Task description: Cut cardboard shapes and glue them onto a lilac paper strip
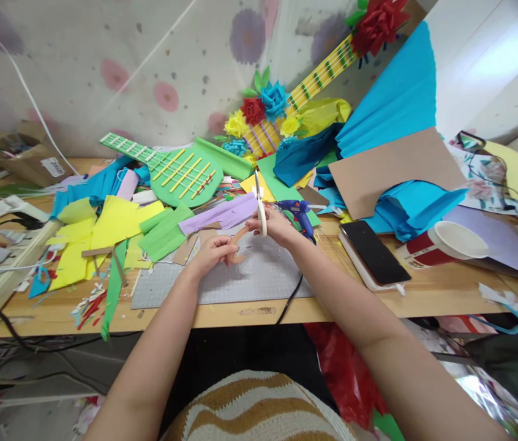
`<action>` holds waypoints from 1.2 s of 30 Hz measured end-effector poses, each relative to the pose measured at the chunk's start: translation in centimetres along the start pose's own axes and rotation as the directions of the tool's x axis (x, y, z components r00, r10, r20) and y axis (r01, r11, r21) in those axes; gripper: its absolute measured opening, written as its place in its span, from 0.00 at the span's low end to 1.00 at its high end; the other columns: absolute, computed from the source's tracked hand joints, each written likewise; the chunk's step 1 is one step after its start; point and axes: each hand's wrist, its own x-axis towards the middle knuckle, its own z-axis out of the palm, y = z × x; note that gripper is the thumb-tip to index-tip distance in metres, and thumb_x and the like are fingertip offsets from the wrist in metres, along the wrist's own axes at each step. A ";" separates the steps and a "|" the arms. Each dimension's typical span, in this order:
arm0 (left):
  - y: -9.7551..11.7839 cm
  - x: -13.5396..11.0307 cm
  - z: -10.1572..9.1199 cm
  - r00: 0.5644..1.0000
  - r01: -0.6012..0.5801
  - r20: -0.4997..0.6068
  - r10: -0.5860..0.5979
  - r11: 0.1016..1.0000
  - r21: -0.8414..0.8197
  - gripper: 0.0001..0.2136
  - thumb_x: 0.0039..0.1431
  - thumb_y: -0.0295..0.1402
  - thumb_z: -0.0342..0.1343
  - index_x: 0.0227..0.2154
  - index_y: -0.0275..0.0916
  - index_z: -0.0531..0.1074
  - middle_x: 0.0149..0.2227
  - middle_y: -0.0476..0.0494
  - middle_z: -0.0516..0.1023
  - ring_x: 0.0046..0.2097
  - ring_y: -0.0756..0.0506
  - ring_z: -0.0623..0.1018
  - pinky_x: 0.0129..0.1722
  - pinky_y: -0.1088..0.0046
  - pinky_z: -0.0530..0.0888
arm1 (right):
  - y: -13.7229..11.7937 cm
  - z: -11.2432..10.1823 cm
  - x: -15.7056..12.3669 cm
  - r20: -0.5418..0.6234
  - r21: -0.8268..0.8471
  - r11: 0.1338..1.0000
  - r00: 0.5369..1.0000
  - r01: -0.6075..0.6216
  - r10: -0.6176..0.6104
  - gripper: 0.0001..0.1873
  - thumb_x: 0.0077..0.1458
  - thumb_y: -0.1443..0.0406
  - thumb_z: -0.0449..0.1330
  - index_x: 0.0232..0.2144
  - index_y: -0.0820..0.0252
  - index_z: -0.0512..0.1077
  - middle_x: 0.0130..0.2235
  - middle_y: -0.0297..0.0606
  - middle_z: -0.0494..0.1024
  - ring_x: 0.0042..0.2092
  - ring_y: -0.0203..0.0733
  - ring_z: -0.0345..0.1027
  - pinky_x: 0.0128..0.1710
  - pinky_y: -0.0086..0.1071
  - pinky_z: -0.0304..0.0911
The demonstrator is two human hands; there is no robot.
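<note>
My left hand (213,253) pinches an orange-brown strip of paper (239,235) above the grey cutting mat (268,280). Part of the strip curls below the fingers, and its other end reaches toward my right hand. My right hand (274,226) is closed round white-handled scissors (261,215), whose blades point up and away from me. Whether the right fingertips also touch the strip is hard to make out. Just behind the right hand lies a blue glue gun (299,214). A sheet of purple crepe paper (225,212) lies beyond the mat.
A green paper guitar (188,177) lies back left; a flowered yellow one (318,82) leans on the wall. Yellow crepe paper (116,223) covers the left side. To the right are a phone (375,252), a paper cup (442,245), brown cardboard (397,168) and blue crepe paper (406,211).
</note>
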 end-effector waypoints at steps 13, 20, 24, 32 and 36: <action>-1.2 2.1 0.5 0.939 -0.086 -0.344 0.015 0.978 -0.192 0.17 0.38 0.42 0.63 0.28 0.37 0.68 0.24 0.51 0.72 0.26 0.51 0.74 0.26 0.75 0.72 | -0.3 0.6 0.7 0.005 -0.491 0.865 0.993 0.105 -0.118 0.20 0.42 0.52 0.60 0.30 0.60 0.61 0.28 0.32 0.68 0.29 0.33 0.61 0.27 0.26 0.55; -1.2 1.5 -0.3 0.937 -0.159 -0.346 0.043 0.936 -0.315 0.17 0.38 0.39 0.65 0.30 0.38 0.67 0.29 0.51 0.74 0.32 0.51 0.76 0.31 0.74 0.75 | 0.6 -1.8 -2.5 0.272 -0.867 0.416 0.960 0.275 -0.066 0.23 0.49 0.48 0.53 0.37 0.60 0.62 0.35 0.40 0.73 0.33 0.38 0.64 0.29 0.27 0.49; -1.2 1.3 -0.4 0.947 -0.159 -0.313 0.068 0.948 -0.276 0.16 0.41 0.39 0.63 0.30 0.38 0.66 0.29 0.50 0.74 0.33 0.50 0.76 0.32 0.72 0.76 | -0.4 -2.2 -3.2 0.249 -0.923 0.286 0.966 0.259 -0.071 0.29 0.46 0.43 0.54 0.37 0.61 0.63 0.35 0.43 0.74 0.34 0.42 0.66 0.28 0.28 0.47; -1.3 1.4 -0.2 0.959 -0.144 -0.273 0.077 0.962 -0.232 0.15 0.41 0.38 0.63 0.29 0.37 0.65 0.30 0.50 0.74 0.35 0.49 0.77 0.35 0.71 0.76 | -2.1 -2.3 -2.3 0.308 -0.927 0.210 0.950 0.310 -0.046 0.27 0.45 0.44 0.55 0.35 0.61 0.64 0.35 0.43 0.75 0.34 0.44 0.66 0.28 0.29 0.46; -1.1 1.2 0.0 0.962 -0.139 -0.261 0.080 0.966 -0.218 0.15 0.41 0.37 0.63 0.29 0.37 0.64 0.30 0.50 0.74 0.34 0.49 0.78 0.34 0.73 0.76 | -2.1 -2.2 -2.0 0.376 -0.909 0.183 0.926 0.374 -0.028 0.20 0.48 0.54 0.56 0.39 0.63 0.62 0.38 0.45 0.75 0.35 0.44 0.67 0.28 0.29 0.47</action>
